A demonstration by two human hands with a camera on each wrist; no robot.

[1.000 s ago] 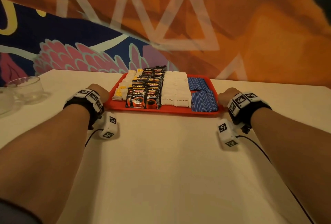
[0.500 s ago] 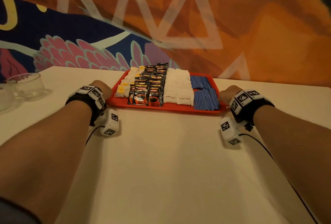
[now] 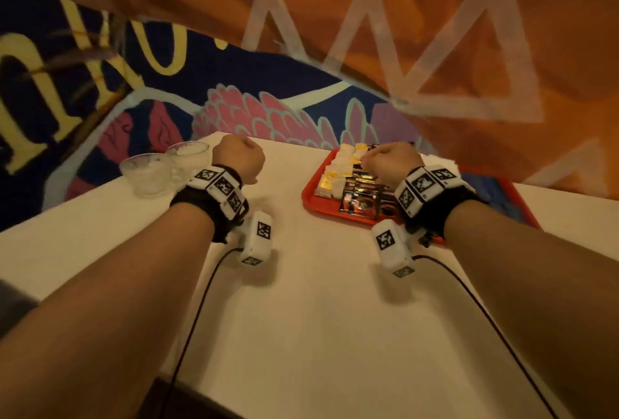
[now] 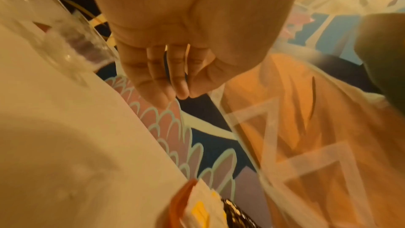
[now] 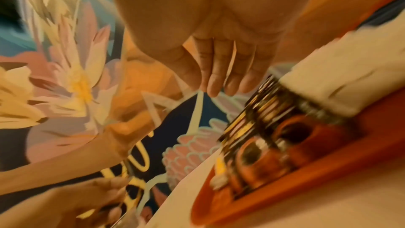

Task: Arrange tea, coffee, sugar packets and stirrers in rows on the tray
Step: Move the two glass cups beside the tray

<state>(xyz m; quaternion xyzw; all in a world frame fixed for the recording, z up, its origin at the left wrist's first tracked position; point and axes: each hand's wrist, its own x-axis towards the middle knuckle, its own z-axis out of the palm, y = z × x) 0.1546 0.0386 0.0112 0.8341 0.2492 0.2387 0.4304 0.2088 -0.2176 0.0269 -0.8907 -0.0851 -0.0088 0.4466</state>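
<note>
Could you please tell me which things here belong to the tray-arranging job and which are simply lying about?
Belongs to the job:
red tray
tea bags
coffee sachets
white sugar packets

Lying about:
two glass cups on the table

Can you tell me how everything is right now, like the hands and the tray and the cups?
left hand: raised above the table, fingers loosely curled, holding nothing.
right hand: raised over the tray, fingers loosely curled, holding nothing.
red tray: flat on the table, filled with rows of packets.
coffee packets: lined up in overlapping rows.
glass cups: upright on the table; contents unclear.
</note>
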